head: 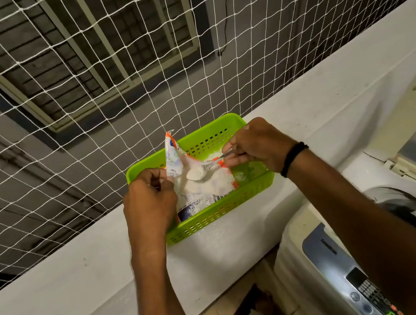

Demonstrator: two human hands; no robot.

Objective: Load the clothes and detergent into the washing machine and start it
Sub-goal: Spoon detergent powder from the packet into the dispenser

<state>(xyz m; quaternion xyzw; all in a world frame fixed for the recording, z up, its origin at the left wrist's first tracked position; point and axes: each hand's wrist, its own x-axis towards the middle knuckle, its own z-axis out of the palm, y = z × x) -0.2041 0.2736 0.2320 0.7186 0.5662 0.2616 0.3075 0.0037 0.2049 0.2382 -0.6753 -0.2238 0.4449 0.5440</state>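
The detergent packet (197,195) slumps inside the green basket (222,215). It is a thin, limp pouch, probably light, and apt to crumple and spill loose powder if tipped. Its torn top edge is the sensible hold, and the left hand (148,204) pinches it there. The right hand (257,145) pinches the handle of a spoon (201,171) heaped with powder above the packet. Under the basket lies a pale, dusty counter (58,294), behind the basket hangs white netting (52,101), and to the right of the basket stands the washing machine (330,260)
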